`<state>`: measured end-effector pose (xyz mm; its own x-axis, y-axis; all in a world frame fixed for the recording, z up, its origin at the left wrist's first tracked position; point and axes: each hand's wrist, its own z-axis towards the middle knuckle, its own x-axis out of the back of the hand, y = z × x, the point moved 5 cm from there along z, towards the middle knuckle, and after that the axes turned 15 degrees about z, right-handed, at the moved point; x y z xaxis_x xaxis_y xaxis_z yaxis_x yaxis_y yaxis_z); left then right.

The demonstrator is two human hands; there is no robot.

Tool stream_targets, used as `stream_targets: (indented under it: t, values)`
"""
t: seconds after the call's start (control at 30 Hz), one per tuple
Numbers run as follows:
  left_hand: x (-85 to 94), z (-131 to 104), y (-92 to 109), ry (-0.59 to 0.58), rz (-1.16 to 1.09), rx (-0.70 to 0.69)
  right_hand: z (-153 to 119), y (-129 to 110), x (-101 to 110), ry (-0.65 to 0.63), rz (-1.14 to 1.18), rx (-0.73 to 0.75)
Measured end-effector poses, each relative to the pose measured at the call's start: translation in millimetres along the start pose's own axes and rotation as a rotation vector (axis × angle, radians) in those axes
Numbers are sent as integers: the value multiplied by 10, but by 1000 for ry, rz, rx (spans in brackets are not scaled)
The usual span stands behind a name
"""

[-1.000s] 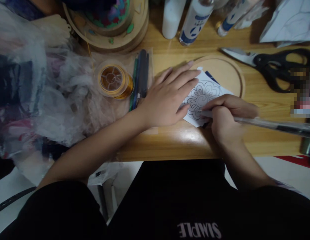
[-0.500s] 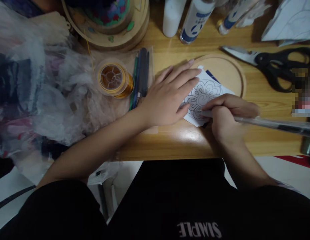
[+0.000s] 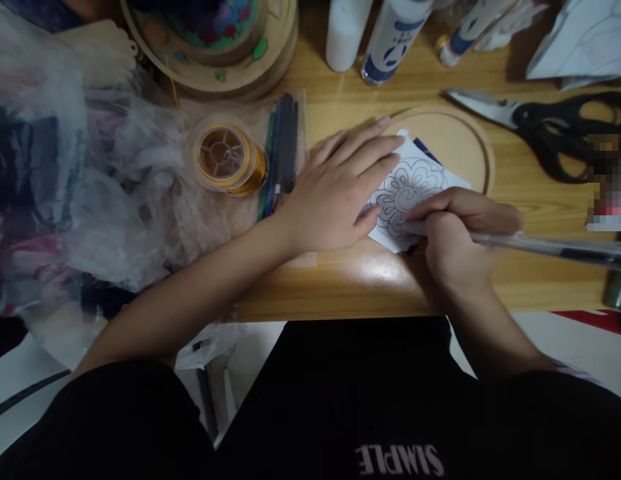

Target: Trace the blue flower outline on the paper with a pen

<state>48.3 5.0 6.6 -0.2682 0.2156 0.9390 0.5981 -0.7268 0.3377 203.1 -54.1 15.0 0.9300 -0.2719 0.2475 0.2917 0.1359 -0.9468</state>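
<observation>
A small white paper [image 3: 411, 188] with a flower outline lies partly over a round wooden board [image 3: 460, 143] with a raised rim. A dark blue piece [image 3: 428, 151] shows from beneath its upper edge. My left hand [image 3: 343, 190] lies flat with fingers stretched, its fingertips on the paper's left edge. In my right hand [image 3: 455, 240] is a pen [image 3: 540, 247], gripped between thumb and fingers, its tip at the lower part of the flower. The right hand covers the paper's lower right side.
Black-handled scissors [image 3: 540, 123] lie at the right. Behind stand a white bottle [image 3: 344, 40] and a labelled clear bottle [image 3: 393, 43]. To the left are pens [image 3: 285, 143], a spool of golden thread [image 3: 230, 160], crumpled plastic bags [image 3: 135, 193] and a round wooden piece [image 3: 270, 73].
The view has shifted very slightly. Both hands stay in nearly the same place, with the pen tip still at the lower part of the flower.
</observation>
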Motion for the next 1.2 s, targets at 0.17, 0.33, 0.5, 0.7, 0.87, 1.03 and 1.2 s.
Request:
stream_targets:
  t: [0.17, 0.33, 0.5, 0.7, 0.87, 1.03, 1.2]
  values:
    - [-4, 1, 2, 4, -8, -3, -14, 30, 16, 75, 29, -10]
    - [-4, -3, -3, 21, 4, 0, -16, 23, 9, 34, -20, -43]
    - [-6, -2, -3, 12, 0, -5, 8, -7, 7, -36, 18, 0]
    - [3, -5, 0, 20, 14, -9, -6, 15, 15, 17, 16, -38]
    - [18, -9, 4, 24, 25, -11, 33, -7, -1, -10, -4, -47]
    - [9, -6, -5, 13, 31, -7, 42, -9, 5, 5, -18, -53]
    - [-1, -6, -14, 33, 14, -11, 35, -15, -10, -15, -14, -74]
